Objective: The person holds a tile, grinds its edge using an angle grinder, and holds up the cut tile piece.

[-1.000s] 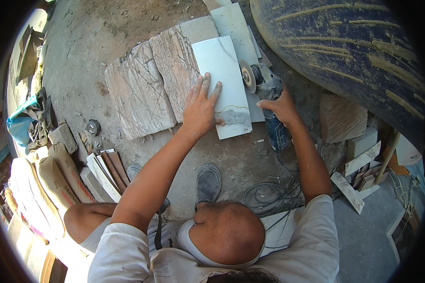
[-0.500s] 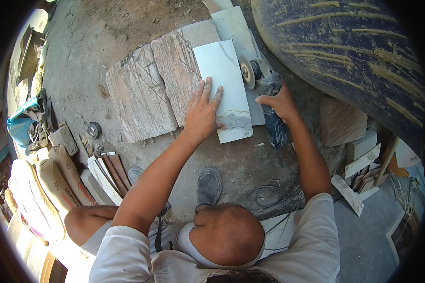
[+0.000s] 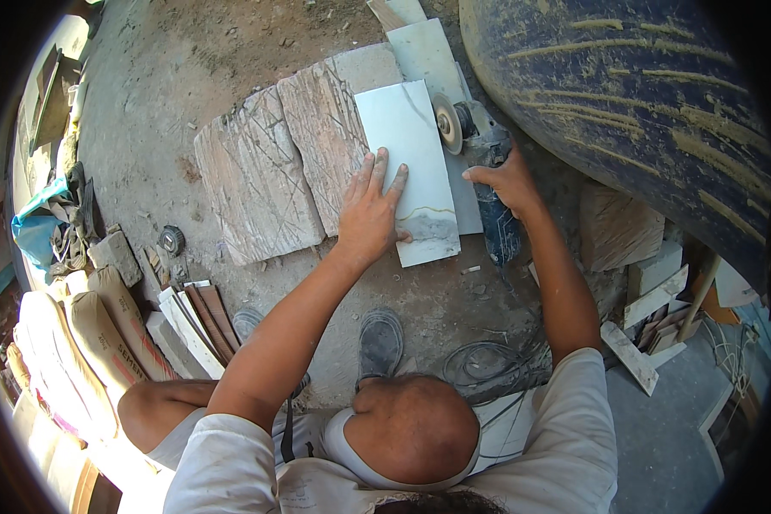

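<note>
Hands are split between holding and cutting: the left hand (image 3: 370, 218) lies flat, fingers spread, pressing down on the white tile (image 3: 407, 163), which rests on the reddish stone slabs (image 3: 283, 167) lying on the dirt ground (image 3: 171, 77). To its right, the right hand (image 3: 507, 180) is wrapped closed around the body of the angle grinder (image 3: 480, 163), its disc at the tile's right edge, near the far corner. This looks like the start of a cut; next calls for steady pressure and a straight run along that edge.
</note>
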A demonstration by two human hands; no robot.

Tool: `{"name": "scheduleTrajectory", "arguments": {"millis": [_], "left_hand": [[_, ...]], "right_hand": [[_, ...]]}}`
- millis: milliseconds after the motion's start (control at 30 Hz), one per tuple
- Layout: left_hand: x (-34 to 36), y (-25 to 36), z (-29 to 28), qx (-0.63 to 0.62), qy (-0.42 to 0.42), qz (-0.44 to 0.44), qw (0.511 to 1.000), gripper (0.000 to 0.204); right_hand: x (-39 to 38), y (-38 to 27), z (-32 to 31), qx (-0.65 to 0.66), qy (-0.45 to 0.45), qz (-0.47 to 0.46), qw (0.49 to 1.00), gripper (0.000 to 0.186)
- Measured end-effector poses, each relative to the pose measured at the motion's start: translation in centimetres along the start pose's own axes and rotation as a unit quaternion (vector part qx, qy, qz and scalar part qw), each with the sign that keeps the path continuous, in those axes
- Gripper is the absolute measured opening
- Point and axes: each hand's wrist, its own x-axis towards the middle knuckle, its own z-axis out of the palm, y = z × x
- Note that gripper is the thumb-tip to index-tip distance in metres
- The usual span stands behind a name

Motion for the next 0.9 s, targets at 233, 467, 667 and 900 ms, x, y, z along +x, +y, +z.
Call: {"name": "scheduleTrajectory", "arguments": {"millis": [233, 467, 667, 900], "left_hand": [[-0.1, 0.0, -0.2, 0.001, 0.002, 0.006, 1.000, 0.114], [0.1, 0.1, 0.2, -0.015, -0.002, 0.000, 1.000, 0.116], [0.0, -0.1, -0.1, -0.013, -0.006, -0.005, 1.000, 0.116], [-0.1, -0.4, -0.1, -0.004, -0.007, 0.007, 1.000, 0.115]], "right_hand": [[0.7, -0.9, -0.1, 0.018, -0.014, 0.011, 1.000, 0.099], [1.8, -1.4, -0.2, 0.011, -0.008, -0.016, 1.000, 0.106], [2.2, -2.1, 0.2, -0.016, 0.004, -0.015, 1.000, 0.108], [2.2, -2.3, 0.5, 0.002, -0.004, -0.024, 1.000, 0.107]]}}
